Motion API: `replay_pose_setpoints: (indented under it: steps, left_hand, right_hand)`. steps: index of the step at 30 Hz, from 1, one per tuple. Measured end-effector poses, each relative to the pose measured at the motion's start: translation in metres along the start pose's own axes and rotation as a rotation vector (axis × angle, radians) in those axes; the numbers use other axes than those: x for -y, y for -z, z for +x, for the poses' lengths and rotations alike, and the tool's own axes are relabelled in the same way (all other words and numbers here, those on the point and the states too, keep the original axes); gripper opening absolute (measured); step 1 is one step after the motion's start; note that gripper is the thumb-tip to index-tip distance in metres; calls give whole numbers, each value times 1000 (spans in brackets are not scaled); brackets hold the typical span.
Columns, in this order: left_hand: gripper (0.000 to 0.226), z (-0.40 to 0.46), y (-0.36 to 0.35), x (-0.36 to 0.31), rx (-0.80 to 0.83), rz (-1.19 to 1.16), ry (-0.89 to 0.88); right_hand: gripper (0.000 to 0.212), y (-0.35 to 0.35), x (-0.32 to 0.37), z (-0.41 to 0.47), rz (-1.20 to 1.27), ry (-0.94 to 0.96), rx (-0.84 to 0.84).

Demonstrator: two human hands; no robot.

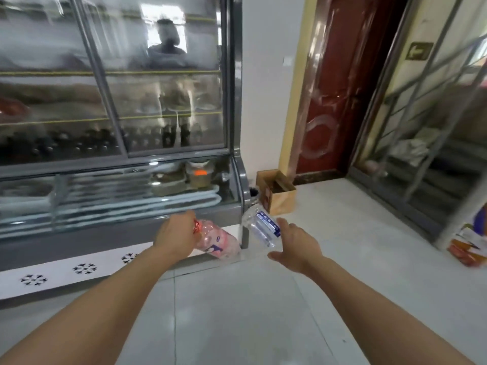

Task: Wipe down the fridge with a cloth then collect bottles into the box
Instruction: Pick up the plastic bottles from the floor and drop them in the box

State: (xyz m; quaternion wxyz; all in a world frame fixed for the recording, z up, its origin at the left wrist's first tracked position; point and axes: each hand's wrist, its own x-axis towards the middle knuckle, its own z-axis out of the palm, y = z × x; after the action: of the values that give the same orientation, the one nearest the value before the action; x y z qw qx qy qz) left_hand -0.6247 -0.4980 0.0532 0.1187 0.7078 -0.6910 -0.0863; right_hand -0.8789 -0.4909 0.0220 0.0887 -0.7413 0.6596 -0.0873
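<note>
My left hand [175, 234] grips a clear bottle with a pink label [220, 242] by its red-capped neck, low in front of the fridge's base. My right hand [296, 245] holds a clear bottle with a blue label [262, 227] by its base, between thumb and fingers, with the neck tilted up and left toward the box. The open cardboard box [280, 200] stands on the floor beside the fridge's right corner, just beyond the bottle. The glass-fronted display fridge [237, 101] fills the left half of the view. No cloth is in sight.
A dark red door [332, 88] stands behind the box. To the right is a metal-framed glass partition [411, 133], with a colourful bag [471, 246] at its foot. Pale floor tiles [263, 312] stretch beneath my arms.
</note>
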Motion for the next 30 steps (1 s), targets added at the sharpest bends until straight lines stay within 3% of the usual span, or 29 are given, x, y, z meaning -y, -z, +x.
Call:
replay_pose_setpoints:
  steps: [14,30]
  left_hand:
    - [17,176,-77,-221,59,-12,-293]
    - [30,425,-133,-427,87,-25,-425]
  right_hand:
    - [77,56,-210,97,-43,-269,-63]
    - [78,120,-422,289,-52,-404,-107]
